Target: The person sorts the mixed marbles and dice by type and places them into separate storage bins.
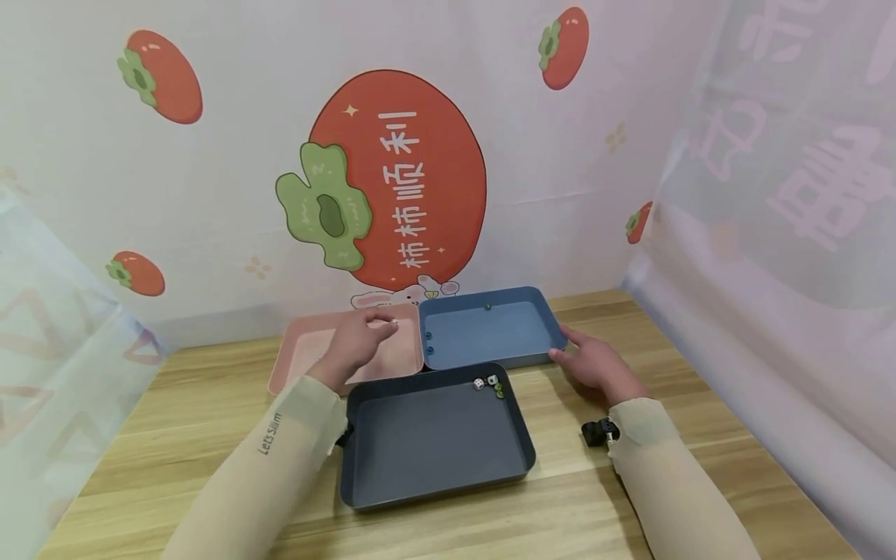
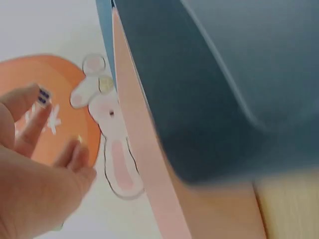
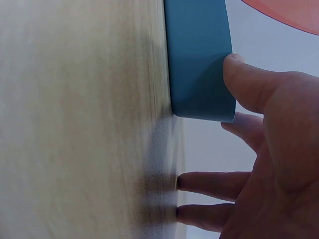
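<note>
My left hand (image 1: pixel 357 342) is over the pink tray (image 1: pixel 276 381). Between thumb and finger it pinches a small white die (image 2: pixel 44 96) with dark pips. At the near right corner of the blue tray (image 1: pixel 514 360), my right hand (image 1: pixel 595 362) holds on with the thumb on the front wall and a finger at the side; its other fingers (image 3: pixel 214 185) stretch out toward the tabletop. Two small blue pieces (image 1: pixel 430 351) and a green one (image 1: pixel 488 307) lie in the blue tray. In the dark grey tray (image 1: pixel 437 498) are white dice (image 1: pixel 479 383) and green pieces (image 1: pixel 499 393).
The trays stand on a wooden table (image 1: pixel 210 435), pink and blue side by side at the back, dark grey in front. A printed cloth (image 1: pixel 238 194) hangs behind and along both sides. A black device (image 1: pixel 598 432) is by the right wrist.
</note>
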Demonstrator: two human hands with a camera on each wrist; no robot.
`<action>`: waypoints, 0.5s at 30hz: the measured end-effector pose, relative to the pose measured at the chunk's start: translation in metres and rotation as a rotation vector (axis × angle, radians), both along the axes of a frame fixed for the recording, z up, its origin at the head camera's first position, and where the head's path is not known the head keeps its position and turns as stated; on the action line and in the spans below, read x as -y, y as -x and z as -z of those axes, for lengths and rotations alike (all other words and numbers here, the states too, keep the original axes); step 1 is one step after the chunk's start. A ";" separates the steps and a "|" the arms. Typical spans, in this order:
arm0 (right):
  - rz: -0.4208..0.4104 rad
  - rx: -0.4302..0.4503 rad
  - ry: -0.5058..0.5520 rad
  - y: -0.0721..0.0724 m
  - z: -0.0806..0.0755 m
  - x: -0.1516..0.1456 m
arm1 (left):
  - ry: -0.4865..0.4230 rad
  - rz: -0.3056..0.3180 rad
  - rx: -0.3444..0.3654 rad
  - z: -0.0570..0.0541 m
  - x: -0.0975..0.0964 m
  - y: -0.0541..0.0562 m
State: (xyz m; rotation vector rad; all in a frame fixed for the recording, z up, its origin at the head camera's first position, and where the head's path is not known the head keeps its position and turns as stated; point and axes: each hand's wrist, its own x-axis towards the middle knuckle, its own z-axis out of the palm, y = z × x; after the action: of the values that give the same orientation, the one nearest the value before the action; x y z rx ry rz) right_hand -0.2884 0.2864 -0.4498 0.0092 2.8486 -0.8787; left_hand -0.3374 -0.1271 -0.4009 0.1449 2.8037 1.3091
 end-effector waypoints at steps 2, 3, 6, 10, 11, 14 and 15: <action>0.001 -0.003 -0.002 0.000 0.000 0.000 | 0.048 -0.031 -0.013 0.000 0.009 0.003; 0.002 -0.004 -0.002 0.000 0.000 -0.001 | 0.069 -0.041 -0.020 0.000 0.014 0.005; 0.007 -0.007 -0.002 0.000 0.000 -0.001 | 0.125 -0.046 -0.040 0.002 0.027 0.008; 0.004 -0.006 -0.002 -0.001 0.000 -0.001 | 0.212 -0.029 -0.068 0.006 0.042 0.011; 0.004 -0.006 -0.002 -0.001 -0.001 -0.001 | 0.230 -0.023 -0.076 0.007 0.045 0.012; 0.003 -0.008 0.002 -0.001 -0.001 0.000 | 0.252 -0.015 -0.084 0.010 0.053 0.012; 0.001 -0.012 0.001 -0.001 -0.001 0.000 | 0.252 -0.009 -0.082 0.011 0.055 0.012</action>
State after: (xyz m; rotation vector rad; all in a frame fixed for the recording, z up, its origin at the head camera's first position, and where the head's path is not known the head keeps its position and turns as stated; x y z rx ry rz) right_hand -0.2871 0.2868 -0.4487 0.0053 2.8595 -0.8838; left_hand -0.3491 -0.1817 -0.4115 0.1794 3.0104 0.9591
